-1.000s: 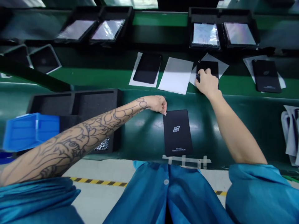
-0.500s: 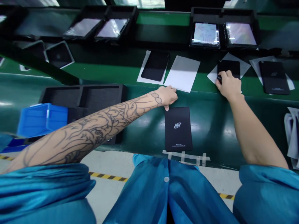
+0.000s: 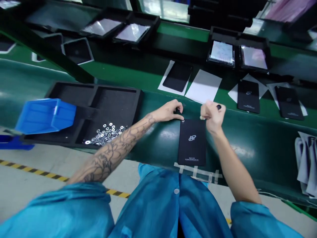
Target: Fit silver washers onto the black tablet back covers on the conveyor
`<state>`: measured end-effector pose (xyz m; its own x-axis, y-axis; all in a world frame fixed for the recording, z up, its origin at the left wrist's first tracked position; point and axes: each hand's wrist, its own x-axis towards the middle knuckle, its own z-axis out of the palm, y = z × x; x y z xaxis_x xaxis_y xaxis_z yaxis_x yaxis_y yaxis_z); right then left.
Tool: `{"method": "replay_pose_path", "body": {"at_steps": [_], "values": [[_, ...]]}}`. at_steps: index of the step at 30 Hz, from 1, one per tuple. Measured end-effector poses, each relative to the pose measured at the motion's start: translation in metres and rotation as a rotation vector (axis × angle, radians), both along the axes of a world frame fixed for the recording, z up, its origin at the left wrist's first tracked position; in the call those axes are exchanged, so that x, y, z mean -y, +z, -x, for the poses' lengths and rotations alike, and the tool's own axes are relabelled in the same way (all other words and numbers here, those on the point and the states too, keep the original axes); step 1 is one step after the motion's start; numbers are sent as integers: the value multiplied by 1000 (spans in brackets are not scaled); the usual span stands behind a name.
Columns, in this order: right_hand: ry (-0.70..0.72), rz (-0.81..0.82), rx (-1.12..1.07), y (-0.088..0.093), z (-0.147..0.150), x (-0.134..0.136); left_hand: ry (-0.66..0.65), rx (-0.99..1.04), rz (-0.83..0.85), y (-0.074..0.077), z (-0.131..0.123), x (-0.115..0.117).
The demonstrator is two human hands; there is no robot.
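Observation:
A black tablet back cover [image 3: 192,142] with a pale logo lies flat at the bench's near edge. My left hand [image 3: 170,110] is at its upper left corner, thumb tip touching beside a small silver ring [image 3: 183,121]; thumb and fingers are apart with nothing gripped. Just above the upper right corner, my right hand [image 3: 213,115] is closed in a fist around a small dark tool [image 3: 219,106]. Only its black round end shows, so its exact kind is hidden. Many similar metal rings [image 3: 106,135] lie loose in a black tray [image 3: 116,99] to the left, partly behind my left forearm.
A blue bin [image 3: 47,115] sits on the tray's left side. Beyond, on the green belt [image 3: 138,76], are more back covers [image 3: 248,96] on white sheets and a bare white sheet [image 3: 204,86]. Black trays [image 3: 237,33] with screens stand farther back. White sleeves [image 3: 305,162] hang at right.
My right hand has left a back cover on the belt and come left, beside the near cover. My left thumb is now at the near cover's corner ring. The view has shifted.

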<state>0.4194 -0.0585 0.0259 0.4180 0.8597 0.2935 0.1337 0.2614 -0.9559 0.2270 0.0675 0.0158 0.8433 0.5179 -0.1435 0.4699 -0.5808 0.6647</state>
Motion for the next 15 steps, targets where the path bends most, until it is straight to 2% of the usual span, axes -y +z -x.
{"method": "replay_pose_path", "body": {"at_steps": [3, 5, 6, 8, 10, 12, 15], "values": [[121, -29, -199, -3, 46, -7, 356, 239, -86, 6, 67, 33], [138, -2, -252, -8, 60, -16, 563, 193, -246, 15, 123, 50], [143, 9, -266, -11, 64, -20, 626, 125, -321, 19, 152, 56], [151, 28, -270, -16, 67, -26, 707, -22, -411, 24, 206, 66], [165, 55, -249, -19, 68, -28, 734, -176, -445, 22, 246, 76], [184, 91, -219, -20, 70, -29, 716, -296, -430, 17, 268, 85], [211, 89, -214, -19, 72, -26, 688, -336, -395, 8, 272, 94]]}}
